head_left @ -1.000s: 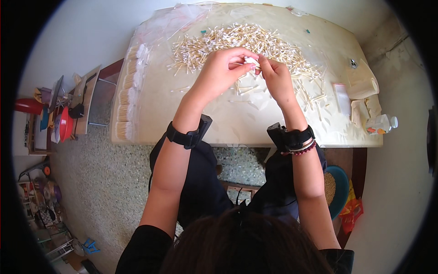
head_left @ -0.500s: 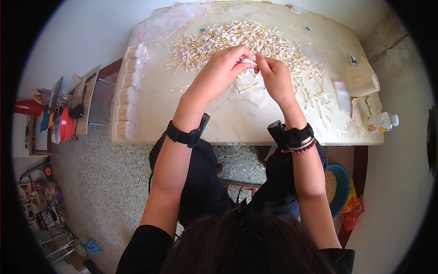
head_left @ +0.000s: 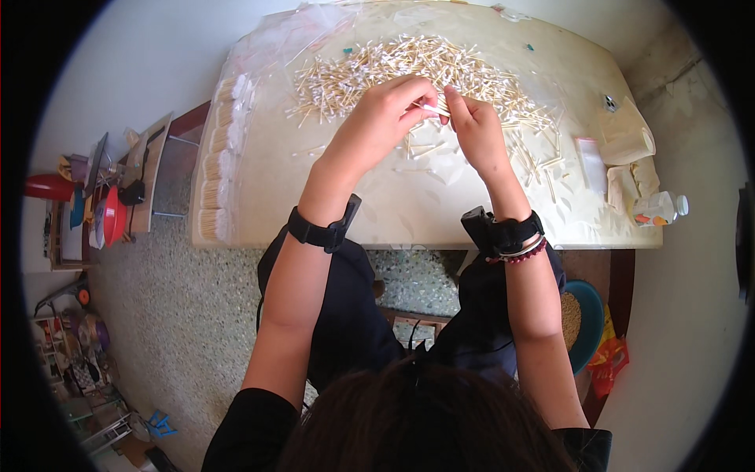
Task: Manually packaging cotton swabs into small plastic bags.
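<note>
Both of my hands meet in front of a broad heap of loose cotton swabs (head_left: 425,63) on the cream table. My left hand (head_left: 393,106) is closed, thumb and fingers pinching white-tipped cotton swabs (head_left: 435,111). From the other side my right hand (head_left: 474,130) grips the sticks of the same small bunch between thumb and fingers. How many they hold is too small to tell. Below my hands a few stray swabs (head_left: 426,149) lie on the tabletop. Along the left edge runs a row of packed swab bundles (head_left: 214,189) in clear plastic.
Clear plastic bags (head_left: 303,35) lie at the far left of the table (head_left: 314,220). On the right are a paper roll (head_left: 629,138), a small plastic bag (head_left: 590,164) and a white bottle (head_left: 661,209). A teal basin (head_left: 591,330) stands on the floor by my right leg.
My hands stay almost in place over the table. The fingers have shifted slightly around the swabs, and a little more of the bunch shows between them.
</note>
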Motion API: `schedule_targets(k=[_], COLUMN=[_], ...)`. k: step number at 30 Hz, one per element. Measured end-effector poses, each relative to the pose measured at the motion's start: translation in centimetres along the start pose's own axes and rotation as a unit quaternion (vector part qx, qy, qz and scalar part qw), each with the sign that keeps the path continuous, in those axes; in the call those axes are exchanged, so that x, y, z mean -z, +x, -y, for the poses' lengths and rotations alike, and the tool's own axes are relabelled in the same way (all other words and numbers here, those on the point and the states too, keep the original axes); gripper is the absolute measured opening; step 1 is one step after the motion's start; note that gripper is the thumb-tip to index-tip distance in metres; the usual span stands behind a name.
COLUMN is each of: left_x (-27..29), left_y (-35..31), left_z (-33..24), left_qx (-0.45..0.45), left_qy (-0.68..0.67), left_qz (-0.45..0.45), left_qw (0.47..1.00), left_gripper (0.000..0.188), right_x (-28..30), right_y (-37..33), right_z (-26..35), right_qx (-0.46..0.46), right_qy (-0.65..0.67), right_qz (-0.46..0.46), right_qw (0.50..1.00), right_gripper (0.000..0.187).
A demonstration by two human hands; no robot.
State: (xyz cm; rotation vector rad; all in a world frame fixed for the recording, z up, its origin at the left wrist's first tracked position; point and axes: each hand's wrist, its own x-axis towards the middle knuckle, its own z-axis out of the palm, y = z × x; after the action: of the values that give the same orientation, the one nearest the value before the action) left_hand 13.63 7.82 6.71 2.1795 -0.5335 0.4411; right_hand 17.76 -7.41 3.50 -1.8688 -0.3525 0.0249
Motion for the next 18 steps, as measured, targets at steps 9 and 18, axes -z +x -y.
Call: schedule_targets(k=[9, 18], left_x=[-0.1, -0.2], left_y=[0.1, 0.3], left_z=[-0.6, 0.2], left_qx=[0.043, 0.018], left_qy=[-0.095, -0.066], left_qz=[-0.02, 0.002], left_qw=[0.994, 0.998], left_gripper=[0.022, 0.02], right_x=[0.3, 0.4], right_y=[0.0, 0.1], right_z=[0.2, 0.2], right_qx=[-0.022, -0.027], right_qy=[0.048, 0.063], right_qz=[0.005, 0.015], right_qw=[0.999, 0.998], right_gripper=[0.047, 0.052])
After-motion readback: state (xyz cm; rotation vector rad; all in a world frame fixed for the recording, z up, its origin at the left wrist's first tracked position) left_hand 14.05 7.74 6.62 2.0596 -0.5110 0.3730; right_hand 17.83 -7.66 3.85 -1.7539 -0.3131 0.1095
